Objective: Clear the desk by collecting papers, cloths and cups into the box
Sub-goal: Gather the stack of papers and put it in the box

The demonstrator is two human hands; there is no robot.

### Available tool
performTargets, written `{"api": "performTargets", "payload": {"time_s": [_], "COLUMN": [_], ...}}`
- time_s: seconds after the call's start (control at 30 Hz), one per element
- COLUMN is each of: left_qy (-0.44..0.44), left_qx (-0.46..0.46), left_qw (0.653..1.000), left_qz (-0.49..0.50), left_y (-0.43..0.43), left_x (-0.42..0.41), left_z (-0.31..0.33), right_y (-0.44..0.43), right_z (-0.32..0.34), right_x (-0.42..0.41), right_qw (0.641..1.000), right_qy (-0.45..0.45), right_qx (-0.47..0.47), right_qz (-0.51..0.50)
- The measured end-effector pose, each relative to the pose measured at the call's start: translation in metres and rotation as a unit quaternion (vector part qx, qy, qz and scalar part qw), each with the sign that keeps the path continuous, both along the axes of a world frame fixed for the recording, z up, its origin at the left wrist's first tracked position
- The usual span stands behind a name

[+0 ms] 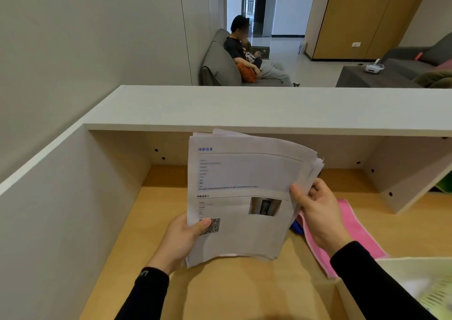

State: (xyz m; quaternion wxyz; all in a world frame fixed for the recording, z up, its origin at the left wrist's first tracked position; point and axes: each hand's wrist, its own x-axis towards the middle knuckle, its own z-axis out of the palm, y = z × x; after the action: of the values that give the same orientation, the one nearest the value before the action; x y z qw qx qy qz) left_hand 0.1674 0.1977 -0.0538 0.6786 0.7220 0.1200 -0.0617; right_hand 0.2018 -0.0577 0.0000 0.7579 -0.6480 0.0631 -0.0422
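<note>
Holding paper stack (pixel 244 197) upright over desk (pixel 244 290), head cam: left hand (pixel 182 240) closed on bottom-left corner, right hand (pixel 318 212) pinching right edge. Pink cloth (pixel 357 231) flat on desk just right of stack, sth blue (pixel 296 228) tucked under, can't ID. Box (pixel 391 262) bottom-right, contents blurred. No cups visible. Est: papers gathered but not boxed; cloth left.

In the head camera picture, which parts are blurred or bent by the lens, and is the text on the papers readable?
Head view: the box at the lower right corner is smeared and soft; the shelf edge bows from wide-angle distortion; on the papers, held by the left hand and right hand, only the blue heading is sharp, the small lines are too blurred to read; light is soft, without glare.
</note>
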Motion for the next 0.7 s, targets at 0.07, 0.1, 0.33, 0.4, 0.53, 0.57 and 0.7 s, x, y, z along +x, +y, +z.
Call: {"api": "performTargets", "payload": {"time_s": [0.07,0.1,0.33,0.4,0.53,0.57,0.7], "left_qy": [-0.008,-0.013,-0.028,-0.039,-0.059,-0.055,-0.052], "left_qx": [-0.009,-0.011,-0.010,0.004,0.020,0.019,0.008], "left_qw": [1.000,1.000,1.000,0.999,0.996,0.997,0.997], "left_qz": [-0.005,-0.006,0.001,0.020,0.060,0.045,-0.049], "left_y": [-0.004,-0.006,-0.024,-0.027,-0.029,-0.030,-0.049], "left_x": [-0.001,-0.003,-0.013,-0.010,-0.005,-0.005,-0.008], "left_z": [0.002,0.003,0.013,0.019,0.036,0.039,0.052], "right_y": [-0.004,-0.005,-0.004,-0.004,-0.015,-0.022,-0.064], "right_z": [0.001,0.002,0.001,0.005,0.020,0.024,0.042], "right_x": [-0.004,-0.008,-0.018,-0.018,-0.017,-0.018,-0.026], "right_qw": [1.000,1.000,0.994,0.993,0.999,1.000,0.997], "right_qy": [0.001,0.002,0.010,-0.007,-0.015,-0.002,0.020], "right_qx": [-0.001,-0.005,-0.080,-0.102,-0.040,-0.006,0.042], "right_qz": [0.007,0.014,0.068,0.060,-0.002,-0.017,-0.065]}}
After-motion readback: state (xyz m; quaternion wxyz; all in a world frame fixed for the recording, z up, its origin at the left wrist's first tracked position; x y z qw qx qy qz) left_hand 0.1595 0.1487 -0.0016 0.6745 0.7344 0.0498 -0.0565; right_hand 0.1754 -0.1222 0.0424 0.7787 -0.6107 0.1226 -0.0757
